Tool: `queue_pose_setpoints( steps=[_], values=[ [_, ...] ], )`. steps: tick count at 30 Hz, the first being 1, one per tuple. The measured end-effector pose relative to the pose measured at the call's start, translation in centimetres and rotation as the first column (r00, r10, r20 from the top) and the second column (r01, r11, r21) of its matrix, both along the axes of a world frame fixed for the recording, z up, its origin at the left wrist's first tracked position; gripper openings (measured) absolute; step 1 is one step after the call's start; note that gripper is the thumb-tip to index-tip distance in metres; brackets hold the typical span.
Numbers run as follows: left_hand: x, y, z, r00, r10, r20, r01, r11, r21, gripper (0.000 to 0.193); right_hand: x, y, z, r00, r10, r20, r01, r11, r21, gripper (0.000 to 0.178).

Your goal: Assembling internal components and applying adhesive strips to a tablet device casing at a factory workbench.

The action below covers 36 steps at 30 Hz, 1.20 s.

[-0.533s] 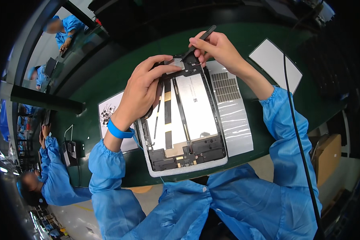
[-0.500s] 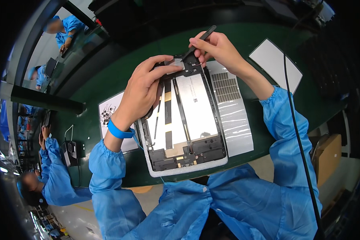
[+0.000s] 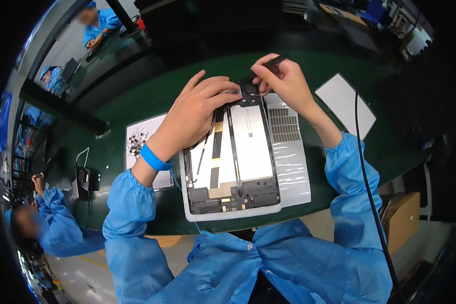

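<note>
The person's left hand (image 3: 195, 109), fingers spread, rests on the far end of the opened tablet (image 3: 253, 152) lying on foam (image 3: 233, 214) on the counter (image 3: 147, 99), while the right hand (image 3: 289, 83) pinches black tweezers (image 3: 276, 62) at that end (fine work inside, apparently, calling for steadiness).

Left hand (image 3: 195, 109) — on opened tablet (image 3: 253, 147) | right hand (image 3: 288, 83) — grips black tool (image 3: 275, 62)

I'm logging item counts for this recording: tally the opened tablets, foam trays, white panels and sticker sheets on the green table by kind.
Opened tablet: 1
Foam tray: 1
White panels: 2
Sticker sheet: 1
Total: 5
</note>
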<state>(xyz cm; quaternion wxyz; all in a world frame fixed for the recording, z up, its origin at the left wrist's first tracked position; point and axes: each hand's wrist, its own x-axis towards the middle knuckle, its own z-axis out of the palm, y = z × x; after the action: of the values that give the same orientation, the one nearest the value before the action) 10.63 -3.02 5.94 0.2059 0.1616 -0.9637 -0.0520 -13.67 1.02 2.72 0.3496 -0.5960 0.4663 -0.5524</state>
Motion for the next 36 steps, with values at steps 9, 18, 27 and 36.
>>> queue_pose_setpoints(
  steps=[9,18,27,36],
  values=[
    [5.1,-1.2,1.5,0.967,0.043,-0.252,-0.015,0.994,0.111,0.047,0.6,2.6,1.5,0.986,-0.162,0.031,0.165,0.966,-0.2,0.022],
    [22.0,-4.1,-7.9,0.839,0.517,-0.171,-0.402,0.801,0.444,0.013,5.7,-0.1,6.3,0.985,0.046,-0.169,-0.108,0.919,-0.378,0.032],
    [21.6,-3.7,-9.3,0.837,0.515,-0.184,-0.424,0.824,0.375,0.015,21.9,-9.3,9.2,0.76,0.505,-0.409,-0.486,0.859,0.158,0.017],
    [20.6,-3.0,-9.3,0.848,0.493,-0.196,-0.471,0.869,0.148,0.012,23.7,-11.0,1.5,0.652,0.375,-0.659,-0.464,0.885,0.044,0.021]
  ],
)
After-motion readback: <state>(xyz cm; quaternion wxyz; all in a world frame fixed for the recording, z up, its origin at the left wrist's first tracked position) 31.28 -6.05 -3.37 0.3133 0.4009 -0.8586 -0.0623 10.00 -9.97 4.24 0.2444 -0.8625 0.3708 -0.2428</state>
